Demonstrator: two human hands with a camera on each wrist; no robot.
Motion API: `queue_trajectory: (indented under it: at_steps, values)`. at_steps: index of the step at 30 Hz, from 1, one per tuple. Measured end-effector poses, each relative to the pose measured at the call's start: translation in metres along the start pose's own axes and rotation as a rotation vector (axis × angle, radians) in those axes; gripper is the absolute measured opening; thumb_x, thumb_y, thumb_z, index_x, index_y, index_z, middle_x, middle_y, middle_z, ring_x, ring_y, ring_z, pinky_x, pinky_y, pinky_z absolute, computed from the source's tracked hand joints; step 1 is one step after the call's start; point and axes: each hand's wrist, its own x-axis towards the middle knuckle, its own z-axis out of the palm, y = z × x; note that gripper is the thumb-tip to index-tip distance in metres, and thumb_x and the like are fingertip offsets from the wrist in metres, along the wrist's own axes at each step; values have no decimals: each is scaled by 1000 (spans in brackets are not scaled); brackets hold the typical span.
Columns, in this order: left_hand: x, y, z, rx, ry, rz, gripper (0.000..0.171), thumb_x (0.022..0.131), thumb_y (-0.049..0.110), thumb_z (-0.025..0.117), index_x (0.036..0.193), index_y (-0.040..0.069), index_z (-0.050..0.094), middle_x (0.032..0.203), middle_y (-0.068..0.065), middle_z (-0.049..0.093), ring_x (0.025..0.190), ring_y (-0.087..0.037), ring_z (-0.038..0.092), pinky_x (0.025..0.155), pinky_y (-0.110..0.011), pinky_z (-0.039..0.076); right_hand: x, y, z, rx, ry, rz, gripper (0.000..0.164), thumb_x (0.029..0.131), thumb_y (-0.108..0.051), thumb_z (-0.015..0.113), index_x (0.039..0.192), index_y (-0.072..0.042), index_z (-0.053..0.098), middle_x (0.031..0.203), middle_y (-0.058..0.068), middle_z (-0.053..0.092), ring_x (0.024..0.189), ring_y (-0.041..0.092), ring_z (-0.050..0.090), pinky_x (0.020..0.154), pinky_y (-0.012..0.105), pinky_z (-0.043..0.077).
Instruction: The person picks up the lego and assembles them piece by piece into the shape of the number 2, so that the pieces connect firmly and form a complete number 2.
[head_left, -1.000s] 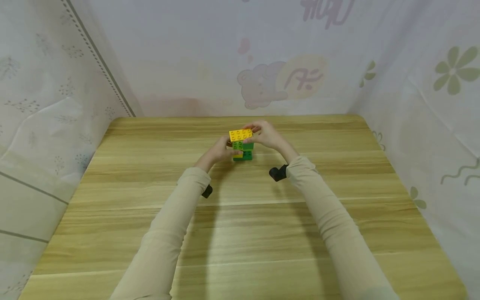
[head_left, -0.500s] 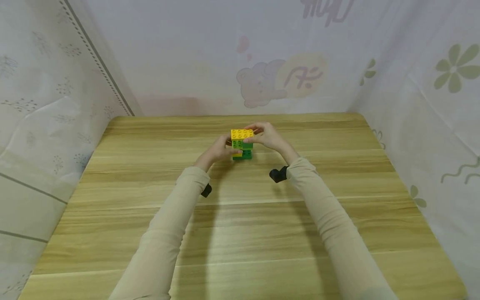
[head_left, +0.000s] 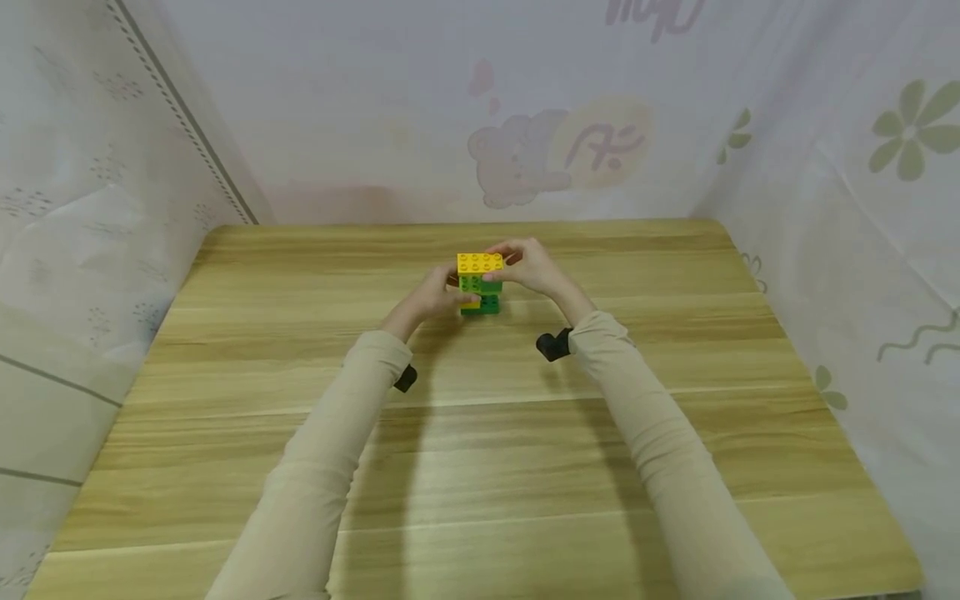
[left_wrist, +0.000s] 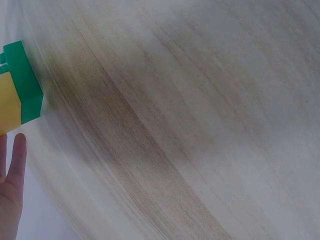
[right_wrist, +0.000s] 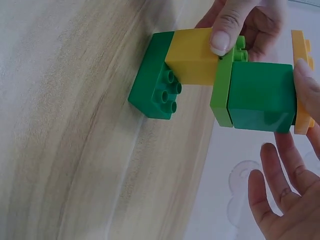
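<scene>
A stack of toy building bricks stands near the table's far side. In the right wrist view, its parts are a dark green base brick [right_wrist: 147, 82], a yellow block [right_wrist: 190, 57], a lime green plate [right_wrist: 221, 105], a dark green block [right_wrist: 261, 95] and a thin yellow plate [right_wrist: 299, 45] at the top. My left hand [head_left: 429, 297] grips the stack low down, thumb across the yellow block and lime plate. My right hand [head_left: 531, 267] pinches the yellow plate's right end, which lies against the dark green block. In the left wrist view only part of the base and yellow block shows.
The wood-grain table [head_left: 480, 467] spreads out around the stack. Printed cloth [head_left: 360, 108] hangs behind it and on both sides. A dark wrist-worn device [head_left: 553, 345] sits below the right wrist, and another [head_left: 406, 379] below the left.
The yellow plate, slightly tilted a second ago, has turned level and lines up along the stack's top. Both hands keep their holds. The head view has shifted slightly.
</scene>
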Motion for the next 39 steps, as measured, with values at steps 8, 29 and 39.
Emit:
queue_trajectory:
  at_steps: [8, 29, 39]
  values:
    - [0, 0, 0, -12, 10, 1, 44, 85, 12, 64, 125, 4, 49, 120, -16, 55, 113, -30, 48, 101, -43, 39, 2, -7, -2, -34, -48, 31, 45, 78, -19, 73, 118, -5, 60, 115, 12, 62, 99, 25, 60, 83, 35, 51]
    - [-10, 12, 3, -54, -4, -7, 45, 85, 14, 64, 126, 4, 48, 123, -15, 53, 116, -30, 48, 101, -43, 40, -8, -42, -18, -139, -183, 216, 47, 77, -16, 73, 119, -2, 57, 112, 16, 63, 100, 24, 60, 88, 35, 49]
    - [-11, 14, 7, -67, -17, 11, 44, 84, 13, 65, 125, 3, 49, 120, -15, 55, 112, -29, 49, 99, -43, 41, -12, -49, -19, -253, -220, 238, 49, 78, -17, 72, 121, 0, 55, 115, 17, 60, 102, 25, 58, 89, 36, 49]
